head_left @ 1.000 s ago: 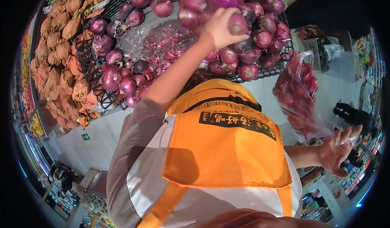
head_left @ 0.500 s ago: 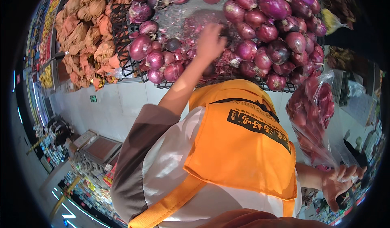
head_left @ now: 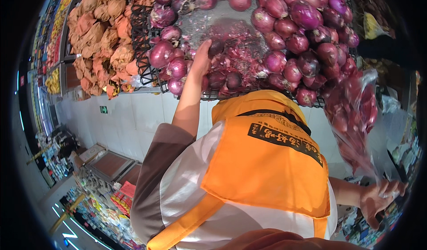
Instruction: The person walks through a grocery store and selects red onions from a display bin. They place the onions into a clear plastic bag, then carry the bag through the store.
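Note:
My left hand (head_left: 202, 59) is over the left part of a black crate (head_left: 145, 49) of red onions, its fingers against a dark red onion (head_left: 216, 48) that it appears to grip. Below that hand lie loose purple onion skins (head_left: 238, 67). Round onions (head_left: 162, 54) sit at the crate's left, and a large heap of red onions (head_left: 307, 36) fills its right side. Off to the lower right, my right hand (head_left: 378, 199) is closed on the gathered top of a clear plastic bag (head_left: 351, 116). Red onions show through the bag, which hangs beside the crate's right edge.
Brown-orange, papery-skinned produce (head_left: 104, 32) is heaped left of the crate. My orange apron (head_left: 267, 161) comes close to the crate's front edge. White floor tiles (head_left: 129, 116) show below, with a low brown-topped stand (head_left: 109, 163) at the left. Stocked shelves curve along the rim.
My left hand has moved left across the crate, and the dark onion at its fingers has gone with it. My right hand still holds the bag. The whole view has shifted slightly.

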### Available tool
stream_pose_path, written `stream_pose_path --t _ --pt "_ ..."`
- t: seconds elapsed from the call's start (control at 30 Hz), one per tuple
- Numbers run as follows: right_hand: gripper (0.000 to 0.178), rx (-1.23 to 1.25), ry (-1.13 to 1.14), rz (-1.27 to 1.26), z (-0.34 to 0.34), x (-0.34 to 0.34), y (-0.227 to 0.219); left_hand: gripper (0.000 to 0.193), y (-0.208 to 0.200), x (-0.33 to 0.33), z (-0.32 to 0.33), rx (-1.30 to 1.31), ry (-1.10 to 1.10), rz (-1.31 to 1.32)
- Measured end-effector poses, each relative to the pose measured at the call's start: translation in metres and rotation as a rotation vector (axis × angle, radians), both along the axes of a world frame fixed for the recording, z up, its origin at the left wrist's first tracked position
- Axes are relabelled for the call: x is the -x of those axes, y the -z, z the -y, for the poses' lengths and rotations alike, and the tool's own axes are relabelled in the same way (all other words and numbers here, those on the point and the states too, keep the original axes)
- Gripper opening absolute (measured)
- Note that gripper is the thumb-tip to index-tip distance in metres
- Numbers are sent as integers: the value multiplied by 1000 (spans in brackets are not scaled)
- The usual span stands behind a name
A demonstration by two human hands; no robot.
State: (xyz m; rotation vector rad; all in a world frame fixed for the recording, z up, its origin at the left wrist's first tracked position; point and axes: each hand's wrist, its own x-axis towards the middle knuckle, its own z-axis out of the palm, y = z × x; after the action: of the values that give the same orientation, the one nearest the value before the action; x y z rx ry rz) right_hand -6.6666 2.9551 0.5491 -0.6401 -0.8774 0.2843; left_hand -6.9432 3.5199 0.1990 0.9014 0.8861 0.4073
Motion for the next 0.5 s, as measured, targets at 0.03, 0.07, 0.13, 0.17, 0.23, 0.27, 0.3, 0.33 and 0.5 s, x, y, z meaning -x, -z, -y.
stream_pose_path --t 0.03,0.07,0.13,0.17,0.23,0.27,0.3,0.33,0.5 --pt "129 53 41 8 1 2 2 46 -13 -8 12 167 24 181" --pt "129 47 44 -22 1 4 5 50 -26 -17 27 386 3 232" --pt "129 43 56 -57 5 6 11 55 -51 -43 62 461 15 387" --pt "129 38 57 -74 7 6 14 57 -62 -56 76 485 52 507" --pt "127 -44 101 -165 16 13 19 61 -79 -76 92 532 158 547" --pt "125 -36 119 -163 21 17 22 63 -84 -85 98 541 233 603" --pt "124 12 94 -138 27 20 25 63 -87 -94 102 508 326 631" --pt "122 22 45 -146 32 23 28 63 -89 -102 105 476 421 660" --pt "117 -4 314 -189 57 43 38 64 -82 -134 138 444 628 642"
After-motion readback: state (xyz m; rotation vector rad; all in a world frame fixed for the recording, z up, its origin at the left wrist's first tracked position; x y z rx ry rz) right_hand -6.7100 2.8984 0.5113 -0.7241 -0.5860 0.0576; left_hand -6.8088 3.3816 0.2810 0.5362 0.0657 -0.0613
